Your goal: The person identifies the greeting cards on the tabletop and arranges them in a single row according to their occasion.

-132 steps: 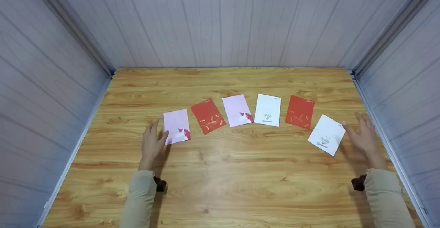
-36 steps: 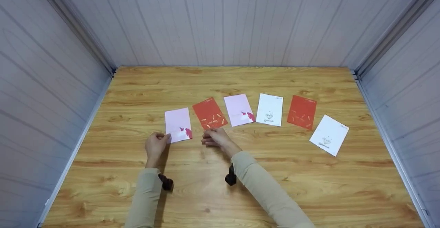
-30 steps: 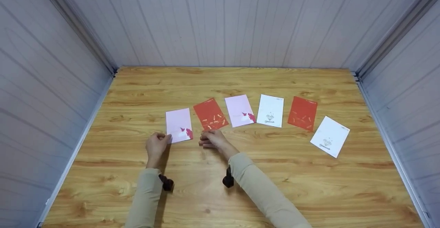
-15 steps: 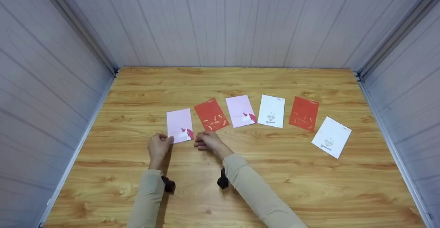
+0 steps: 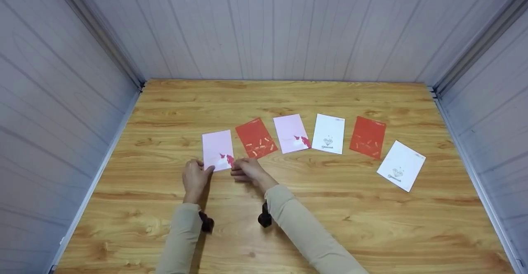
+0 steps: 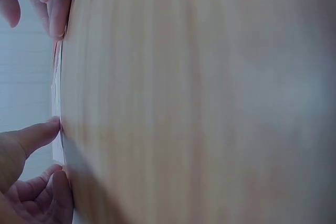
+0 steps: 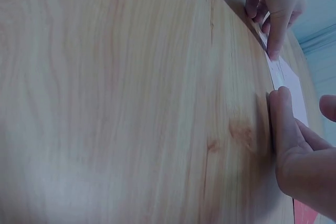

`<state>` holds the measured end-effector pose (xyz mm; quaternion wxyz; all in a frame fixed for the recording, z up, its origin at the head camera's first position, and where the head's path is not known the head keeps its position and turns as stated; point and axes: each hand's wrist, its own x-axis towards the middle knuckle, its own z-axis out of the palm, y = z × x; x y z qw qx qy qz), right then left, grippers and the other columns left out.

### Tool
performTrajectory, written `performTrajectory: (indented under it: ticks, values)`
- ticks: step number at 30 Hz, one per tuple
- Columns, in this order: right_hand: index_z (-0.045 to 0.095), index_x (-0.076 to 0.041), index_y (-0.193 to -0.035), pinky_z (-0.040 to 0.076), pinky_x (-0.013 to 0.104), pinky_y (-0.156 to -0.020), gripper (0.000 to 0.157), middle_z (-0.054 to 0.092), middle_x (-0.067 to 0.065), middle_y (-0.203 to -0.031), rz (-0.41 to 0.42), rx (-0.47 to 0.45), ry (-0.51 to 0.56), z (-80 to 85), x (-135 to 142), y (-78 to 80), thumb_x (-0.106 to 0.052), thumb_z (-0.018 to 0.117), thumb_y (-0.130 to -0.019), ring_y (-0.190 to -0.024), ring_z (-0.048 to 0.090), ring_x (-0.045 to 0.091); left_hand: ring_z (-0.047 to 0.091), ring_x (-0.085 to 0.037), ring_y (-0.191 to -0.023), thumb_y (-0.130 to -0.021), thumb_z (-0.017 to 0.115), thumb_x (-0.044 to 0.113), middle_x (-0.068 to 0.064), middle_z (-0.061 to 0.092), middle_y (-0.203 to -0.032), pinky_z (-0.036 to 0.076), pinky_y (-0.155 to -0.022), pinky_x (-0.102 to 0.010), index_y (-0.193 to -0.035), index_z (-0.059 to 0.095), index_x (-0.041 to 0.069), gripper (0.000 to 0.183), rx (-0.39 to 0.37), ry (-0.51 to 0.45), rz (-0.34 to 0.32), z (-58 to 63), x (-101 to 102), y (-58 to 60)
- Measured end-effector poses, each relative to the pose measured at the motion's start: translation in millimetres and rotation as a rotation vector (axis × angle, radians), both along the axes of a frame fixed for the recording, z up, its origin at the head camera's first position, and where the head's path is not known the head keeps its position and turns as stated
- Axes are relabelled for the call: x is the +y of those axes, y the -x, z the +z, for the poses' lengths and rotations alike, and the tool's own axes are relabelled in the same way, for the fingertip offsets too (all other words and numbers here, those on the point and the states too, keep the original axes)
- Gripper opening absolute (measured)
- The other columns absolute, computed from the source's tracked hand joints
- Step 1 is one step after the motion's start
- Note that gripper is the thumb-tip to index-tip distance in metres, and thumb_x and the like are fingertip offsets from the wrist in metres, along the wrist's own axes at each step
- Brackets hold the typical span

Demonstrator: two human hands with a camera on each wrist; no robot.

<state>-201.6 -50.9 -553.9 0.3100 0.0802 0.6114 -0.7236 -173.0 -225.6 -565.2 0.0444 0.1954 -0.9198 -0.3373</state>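
Note:
A pale pink card (image 5: pixel 217 146) with a darker pink figure in its near right corner lies at the left end of an arc of cards. My left hand (image 5: pixel 196 179) holds its near left corner, thumb on the near edge, other fingers curled at the left side. In the left wrist view the left thumb (image 6: pixel 39 136) rests against the card's thin edge. My right hand (image 5: pixel 252 173) touches the near right corner with extended fingertips. The right wrist view shows those right fingers (image 7: pixel 285 119) on the pink card (image 7: pixel 295 95), their thumb held apart.
Rightward along the wooden table (image 5: pixel 313 208) lie a red card (image 5: pixel 256 138), another pink card (image 5: pixel 291 133), a white card (image 5: pixel 328 133), a second red card (image 5: pixel 368 137) and a tilted white card (image 5: pixel 401 166). Pale panel walls (image 5: pixel 272 26) enclose the back and sides.
My right hand has come from the far right, past the red card's near edge, to the pink card's near right corner. My left thumb has slid right along the card's near edge.

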Motion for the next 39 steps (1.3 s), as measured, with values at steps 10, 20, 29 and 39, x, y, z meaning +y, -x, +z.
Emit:
performTrajectory:
  ticks: [10, 20, 29, 39]
  values:
    - [0.051, 0.008, -0.109, 0.049, 0.034, -0.066, 0.028, 0.057, 0.017, -0.095, -0.018, -0.050, 0.037, -0.7, -1.4, 0.2, -0.009, 0.049, -0.086, -0.081, 0.061, 0.026, 0.047, -0.026, -0.073, -0.073, 0.072, 0.020, -0.013, 0.049, -0.081, 0.038, -0.063, -0.037, -0.085, 0.055, -0.004, 0.032, 0.023, 0.021, -0.016, 1.8, 0.9, -0.1]
    - [0.053, 0.004, -0.109, 0.049, 0.032, -0.063, 0.027, 0.058, 0.018, -0.094, -0.016, -0.065, -0.014, 4.2, -3.4, 0.8, -0.012, 0.051, -0.087, -0.076, 0.063, 0.025, 0.047, -0.027, -0.076, -0.075, 0.071, 0.020, -0.014, 0.049, -0.083, 0.037, -0.065, -0.038, -0.086, 0.053, -0.003, 0.031, 0.010, 0.003, -0.020, 0.5, -2.7, -0.8]
    - [0.049, 0.006, -0.111, 0.049, 0.034, -0.062, 0.029, 0.058, 0.023, -0.093, -0.051, 0.013, -0.031, 7.1, -15.2, -6.4, -0.013, 0.050, -0.089, -0.071, 0.063, 0.026, 0.049, -0.028, -0.074, -0.074, 0.071, 0.020, -0.015, 0.050, -0.082, 0.039, -0.064, -0.039, -0.085, 0.054, -0.004, 0.032, 0.052, 0.008, -0.039, -0.6, 1.1, -1.2]
    - [0.052, 0.009, -0.103, 0.049, 0.030, -0.054, 0.028, 0.059, 0.016, -0.078, -0.108, 0.007, -0.151, 11.6, -9.9, -3.9, -0.012, 0.048, -0.085, -0.060, 0.062, 0.021, 0.048, -0.027, -0.075, -0.074, 0.071, 0.021, -0.014, 0.049, -0.083, 0.038, -0.064, -0.038, -0.087, 0.053, -0.003, 0.032, 0.016, -0.007, -0.046, -0.6, -0.3, -1.7]
